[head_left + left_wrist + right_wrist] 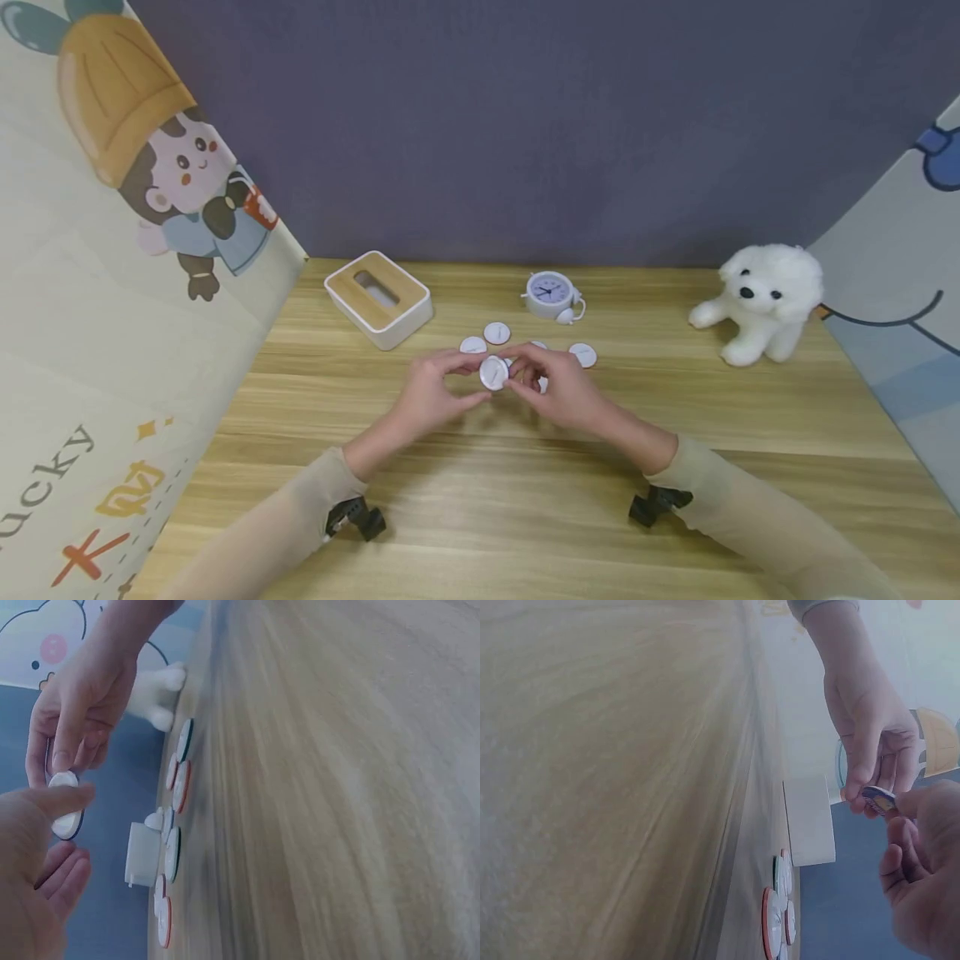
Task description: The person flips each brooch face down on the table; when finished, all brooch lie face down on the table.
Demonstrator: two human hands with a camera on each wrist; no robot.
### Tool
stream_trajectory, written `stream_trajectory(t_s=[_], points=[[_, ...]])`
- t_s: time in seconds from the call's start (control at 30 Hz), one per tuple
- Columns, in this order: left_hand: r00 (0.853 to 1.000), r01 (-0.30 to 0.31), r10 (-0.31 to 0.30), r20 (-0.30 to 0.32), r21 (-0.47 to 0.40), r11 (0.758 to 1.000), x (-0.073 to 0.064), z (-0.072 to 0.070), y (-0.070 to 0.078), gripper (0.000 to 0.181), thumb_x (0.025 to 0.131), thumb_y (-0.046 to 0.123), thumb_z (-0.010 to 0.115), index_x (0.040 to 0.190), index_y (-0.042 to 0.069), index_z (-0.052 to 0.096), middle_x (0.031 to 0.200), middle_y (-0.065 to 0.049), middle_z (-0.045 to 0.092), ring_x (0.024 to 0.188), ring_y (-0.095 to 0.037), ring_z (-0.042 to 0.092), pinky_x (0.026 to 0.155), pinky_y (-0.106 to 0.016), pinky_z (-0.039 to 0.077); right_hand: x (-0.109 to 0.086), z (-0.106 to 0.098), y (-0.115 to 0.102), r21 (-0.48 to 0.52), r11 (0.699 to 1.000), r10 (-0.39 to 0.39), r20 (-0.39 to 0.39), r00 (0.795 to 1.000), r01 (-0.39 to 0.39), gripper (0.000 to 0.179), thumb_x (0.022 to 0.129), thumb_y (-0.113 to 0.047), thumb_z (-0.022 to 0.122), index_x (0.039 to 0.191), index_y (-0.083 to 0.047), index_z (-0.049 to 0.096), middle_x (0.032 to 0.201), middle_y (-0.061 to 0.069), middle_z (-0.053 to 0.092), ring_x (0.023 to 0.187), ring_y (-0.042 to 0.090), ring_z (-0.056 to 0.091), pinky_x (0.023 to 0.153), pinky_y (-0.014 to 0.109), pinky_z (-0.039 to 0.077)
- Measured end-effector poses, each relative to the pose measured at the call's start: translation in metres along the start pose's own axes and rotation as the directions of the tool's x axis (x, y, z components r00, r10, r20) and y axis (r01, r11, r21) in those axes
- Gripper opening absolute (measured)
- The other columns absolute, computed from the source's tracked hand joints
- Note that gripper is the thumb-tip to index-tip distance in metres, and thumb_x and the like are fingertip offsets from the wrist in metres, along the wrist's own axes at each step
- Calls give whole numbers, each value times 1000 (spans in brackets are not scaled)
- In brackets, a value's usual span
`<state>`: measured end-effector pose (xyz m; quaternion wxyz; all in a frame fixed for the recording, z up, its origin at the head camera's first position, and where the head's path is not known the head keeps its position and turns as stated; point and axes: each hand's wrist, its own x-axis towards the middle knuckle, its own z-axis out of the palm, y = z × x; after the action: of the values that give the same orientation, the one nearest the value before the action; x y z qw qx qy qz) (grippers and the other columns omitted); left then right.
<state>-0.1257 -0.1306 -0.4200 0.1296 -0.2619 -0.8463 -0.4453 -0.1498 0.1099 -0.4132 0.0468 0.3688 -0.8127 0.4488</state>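
Observation:
A round pin badge (493, 373) is held up over the table between both hands, its white back with the pin turned to the head view. Part of its purple printed front (877, 798) shows in the right wrist view. My left hand (435, 387) holds the badge's left side between thumb and fingers. From the other side my right hand (562, 387) pinches its edge with thumb and forefinger, the other fingers curled. Several more badges lie on the wood around and behind the hands, white backs up, among them one badge (497, 333) and another badge (582, 355).
Behind the hands stands a white alarm clock (549, 293). To the left is a white tissue box (390, 312) with a wooden lid. A white plush dog (768, 304) sits at the right. The table (480, 508) meets a dark back wall (555, 133).

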Motion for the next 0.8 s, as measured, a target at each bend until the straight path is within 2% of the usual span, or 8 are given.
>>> stream_trajectory(t_s=[0.1, 0.23, 0.4, 0.6, 0.8], points=[[1000, -2, 3, -6, 58, 998, -1, 0, -1, 47, 75, 8, 96, 118, 4, 79, 105, -12, 81, 93, -28, 79, 88, -32, 67, 1, 1, 0, 7, 999, 43, 32, 999, -43, 42, 92, -7, 83, 132, -5, 71, 91, 1, 77, 68, 9, 61, 58, 23, 55], [1000, -6, 5, 16, 110, 994, -1, 0, -5, 46, 77, 11, 95, 120, 4, 78, 109, -13, 81, 95, -25, 78, 88, -33, 67, 4, 2, 0, -23, 995, 100, 70, 992, -99, 44, 90, -11, 85, 132, -6, 71, 91, 2, 76, 67, 7, 61, 58, 20, 53], [996, -35, 19, 84, 194, 980, -3, -2, -10, 46, 79, 13, 94, 120, 3, 78, 118, -16, 79, 101, -27, 78, 91, -35, 66, 9, 7, 2, -55, 989, 143, 114, 983, -138, 42, 87, -11, 88, 127, -7, 73, 86, 8, 73, 65, 5, 58, 56, 19, 49], [984, -28, -20, 176, 266, 964, -6, -2, -14, 44, 80, 18, 94, 120, 6, 79, 108, -10, 81, 98, -23, 76, 92, -38, 65, 9, 14, 7, -76, 983, 180, 177, 968, -169, 38, 86, -12, 89, 122, -7, 75, 94, 4, 75, 63, 4, 57, 56, 19, 49], [968, -22, -45, 248, 263, 964, -7, 3, -13, 37, 81, 19, 94, 113, 8, 81, 105, -6, 82, 98, -21, 76, 93, -38, 63, 7, 18, 11, -160, 972, 206, 248, 947, -170, 35, 88, -21, 88, 119, -12, 76, 90, 0, 76, 55, 0, 52, 51, 18, 46]])
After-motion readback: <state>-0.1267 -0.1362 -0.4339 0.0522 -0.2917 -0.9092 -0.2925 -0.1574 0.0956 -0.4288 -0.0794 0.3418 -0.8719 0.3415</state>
